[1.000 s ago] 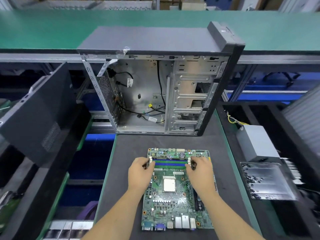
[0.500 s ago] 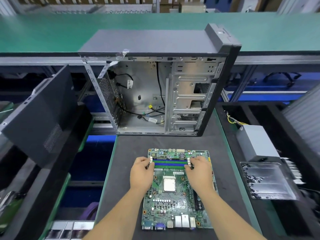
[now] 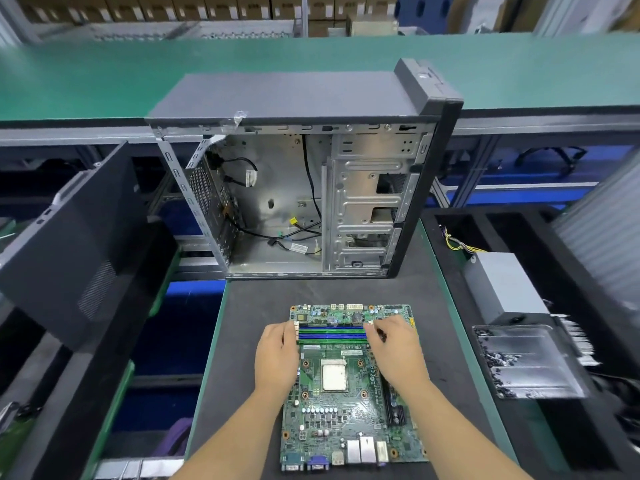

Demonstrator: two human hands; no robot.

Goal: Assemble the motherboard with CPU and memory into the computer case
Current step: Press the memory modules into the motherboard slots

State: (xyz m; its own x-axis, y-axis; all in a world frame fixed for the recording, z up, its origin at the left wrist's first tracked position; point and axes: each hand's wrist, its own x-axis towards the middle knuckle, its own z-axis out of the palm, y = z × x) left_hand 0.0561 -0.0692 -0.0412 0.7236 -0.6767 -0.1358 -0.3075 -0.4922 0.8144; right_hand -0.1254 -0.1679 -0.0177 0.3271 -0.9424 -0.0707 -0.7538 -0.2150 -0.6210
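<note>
Motherboard lies flat on the bench, CPU seated. Left hand and right hand press the memory slots' ends; grip looks curled, hard to tell. Computer case awaits, empty.

A green motherboard lies flat on a dark work mat, its port row at the near edge. The left hand and right hand rest on either end of the blue and green memory slots. A silver CPU sits mid-board. Beyond it stands an open computer case, cables inside. A grey power supply sits to the right.
</note>
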